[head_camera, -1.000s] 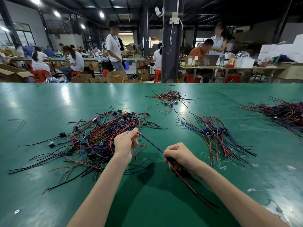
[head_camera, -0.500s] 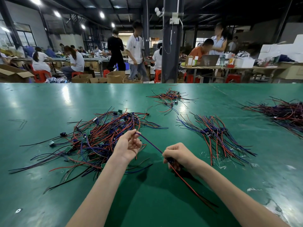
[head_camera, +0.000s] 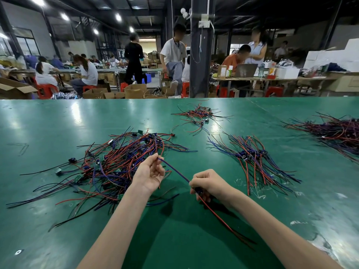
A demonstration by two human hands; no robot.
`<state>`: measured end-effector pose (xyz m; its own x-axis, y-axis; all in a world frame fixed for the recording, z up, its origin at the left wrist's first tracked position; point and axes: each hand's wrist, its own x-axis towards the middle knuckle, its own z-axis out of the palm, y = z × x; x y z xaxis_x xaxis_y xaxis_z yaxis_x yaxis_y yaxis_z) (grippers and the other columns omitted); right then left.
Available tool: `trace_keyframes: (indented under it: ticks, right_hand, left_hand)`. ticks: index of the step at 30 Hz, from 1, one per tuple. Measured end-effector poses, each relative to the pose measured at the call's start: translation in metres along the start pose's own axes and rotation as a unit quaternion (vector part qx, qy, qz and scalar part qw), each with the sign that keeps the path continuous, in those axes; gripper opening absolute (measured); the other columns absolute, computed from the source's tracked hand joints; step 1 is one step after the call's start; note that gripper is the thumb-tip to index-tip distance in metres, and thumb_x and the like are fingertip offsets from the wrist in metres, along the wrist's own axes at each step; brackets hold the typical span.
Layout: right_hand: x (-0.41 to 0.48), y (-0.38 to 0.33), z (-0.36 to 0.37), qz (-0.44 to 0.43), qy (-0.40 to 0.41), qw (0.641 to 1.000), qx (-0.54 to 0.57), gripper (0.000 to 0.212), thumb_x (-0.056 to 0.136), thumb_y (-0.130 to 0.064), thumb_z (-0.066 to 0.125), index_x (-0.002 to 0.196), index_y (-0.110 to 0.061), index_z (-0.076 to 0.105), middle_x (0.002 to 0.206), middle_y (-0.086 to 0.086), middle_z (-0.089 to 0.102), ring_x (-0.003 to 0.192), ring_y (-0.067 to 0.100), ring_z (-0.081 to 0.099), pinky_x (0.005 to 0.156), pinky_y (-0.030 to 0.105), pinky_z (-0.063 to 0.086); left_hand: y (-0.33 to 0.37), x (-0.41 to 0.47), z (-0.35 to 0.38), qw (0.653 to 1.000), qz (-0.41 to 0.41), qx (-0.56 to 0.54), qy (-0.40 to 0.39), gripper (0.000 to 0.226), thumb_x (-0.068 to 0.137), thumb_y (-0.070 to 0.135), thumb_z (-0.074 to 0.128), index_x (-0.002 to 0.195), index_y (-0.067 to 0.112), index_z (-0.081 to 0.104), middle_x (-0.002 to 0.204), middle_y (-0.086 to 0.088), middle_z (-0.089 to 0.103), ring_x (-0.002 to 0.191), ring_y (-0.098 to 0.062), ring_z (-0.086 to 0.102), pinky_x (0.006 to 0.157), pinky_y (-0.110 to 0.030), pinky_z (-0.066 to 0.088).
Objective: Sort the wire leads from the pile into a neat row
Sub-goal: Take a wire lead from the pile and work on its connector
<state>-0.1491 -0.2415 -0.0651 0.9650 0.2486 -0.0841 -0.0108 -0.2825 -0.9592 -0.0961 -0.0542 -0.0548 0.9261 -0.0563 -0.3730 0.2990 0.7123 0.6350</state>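
Note:
A tangled pile of red, blue and black wire leads [head_camera: 116, 164] with small green boards lies on the green table [head_camera: 58, 121] to the left. My left hand [head_camera: 150, 174] pinches the blue end of one wire lead [head_camera: 174, 169] at the pile's right edge, palm turned up. My right hand [head_camera: 208, 184] grips the same lead at its black middle part; its red wire trails toward me over the table. A sorted row of leads [head_camera: 250, 158] lies to the right, fanned out with the black parts in line.
A smaller heap of leads [head_camera: 198, 115] lies further back at centre, and a large dense bundle [head_camera: 334, 131] at the far right. Beyond the table stand a dark pillar [head_camera: 200, 55], cardboard boxes and several people at other benches.
My left hand has turned palm up and its fingers have loosened while still pinching the blue end. The right hand has stayed put. People in the background walked to the right.

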Motion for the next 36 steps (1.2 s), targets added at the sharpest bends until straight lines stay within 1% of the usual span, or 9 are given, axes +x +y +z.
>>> trace_keyframes:
  ticks: [5,8,10,14,17,22,27,32,36]
  right_hand:
    - [-0.001,0.001,0.000,-0.004,0.014,1.000,0.011,0.029,0.083,-0.006,0.057,0.054,-0.011,0.061,0.048,0.006,0.060,0.036,0.012,0.050,0.036,0.017,0.033]
    - [0.000,0.001,0.002,-0.009,0.036,0.999,0.026,0.030,0.084,-0.006,0.057,0.054,-0.011,0.062,0.046,0.006,0.057,0.033,0.011,0.047,0.035,0.017,0.032]
    - [0.001,0.002,0.002,-0.013,0.055,0.998,0.037,0.033,0.084,-0.005,0.057,0.052,-0.012,0.062,0.044,0.007,0.056,0.032,0.011,0.044,0.034,0.017,0.030]
    - [0.004,0.003,0.003,-0.025,0.090,0.994,0.059,0.035,0.085,-0.001,0.056,0.052,-0.010,0.059,0.043,0.006,0.053,0.029,0.009,0.043,0.031,0.015,0.027]
    - [0.004,0.004,0.002,-0.024,0.103,0.993,0.058,0.044,0.086,-0.002,0.055,0.045,-0.016,0.057,0.044,0.009,0.054,0.027,0.009,0.041,0.030,0.015,0.027]
    - [0.004,0.003,0.001,-0.025,0.102,0.993,0.052,0.032,0.086,-0.001,0.055,0.055,-0.009,0.060,0.044,0.008,0.055,0.028,0.008,0.043,0.031,0.015,0.027]
    - [0.002,0.001,0.002,-0.029,0.090,0.994,0.053,0.029,0.088,-0.002,0.057,0.059,-0.005,0.060,0.044,0.007,0.054,0.029,0.008,0.044,0.031,0.016,0.028]
    - [0.000,-0.003,0.003,-0.026,0.076,0.996,0.047,0.029,0.088,-0.002,0.057,0.060,-0.004,0.060,0.042,0.002,0.053,0.031,0.007,0.048,0.032,0.016,0.028]
    - [-0.002,-0.004,0.003,-0.022,0.062,0.997,0.036,0.029,0.087,-0.004,0.058,0.058,-0.007,0.063,0.045,0.005,0.056,0.032,0.008,0.046,0.034,0.016,0.029]
  left_hand:
    - [-0.009,-0.001,0.004,0.997,0.063,0.045,0.014,0.020,0.085,0.026,0.066,0.080,0.007,0.066,0.059,0.002,0.067,0.059,-0.008,0.049,0.047,-0.017,0.048]
    - [-0.017,-0.004,0.009,0.992,0.084,0.089,-0.007,0.029,0.086,0.031,0.063,0.086,0.002,0.064,0.071,-0.003,0.070,0.058,-0.008,0.056,0.048,-0.016,0.051]
    - [-0.024,-0.007,0.011,0.985,0.082,0.147,-0.045,0.026,0.088,0.025,0.062,0.085,-0.001,0.064,0.074,-0.006,0.069,0.051,-0.005,0.056,0.047,-0.014,0.050]
    - [-0.045,-0.015,0.013,0.941,0.067,0.296,-0.148,0.015,0.088,0.013,0.062,0.082,0.001,0.067,0.071,-0.008,0.060,0.048,-0.005,0.048,0.050,-0.013,0.043]
    - [-0.054,-0.017,0.013,0.915,0.094,0.351,-0.173,0.011,0.087,0.011,0.065,0.079,0.003,0.068,0.063,-0.005,0.052,0.049,-0.008,0.040,0.053,-0.017,0.036]
    - [-0.055,-0.017,0.013,0.913,0.129,0.350,-0.165,0.015,0.084,0.012,0.069,0.071,0.006,0.067,0.054,0.001,0.053,0.046,-0.006,0.041,0.049,-0.014,0.035]
    - [-0.053,-0.017,0.013,0.918,0.148,0.340,-0.141,0.016,0.083,0.014,0.071,0.068,0.007,0.070,0.052,0.002,0.055,0.045,-0.006,0.042,0.047,-0.013,0.036]
    - [-0.040,-0.013,0.015,0.945,0.146,0.279,-0.084,0.018,0.082,0.013,0.071,0.065,0.009,0.070,0.052,0.004,0.060,0.044,-0.005,0.044,0.048,-0.015,0.037]
    - [-0.023,-0.012,0.011,0.963,0.150,0.221,-0.041,0.013,0.082,0.012,0.071,0.069,0.008,0.070,0.058,0.002,0.065,0.045,-0.003,0.047,0.046,-0.013,0.043]
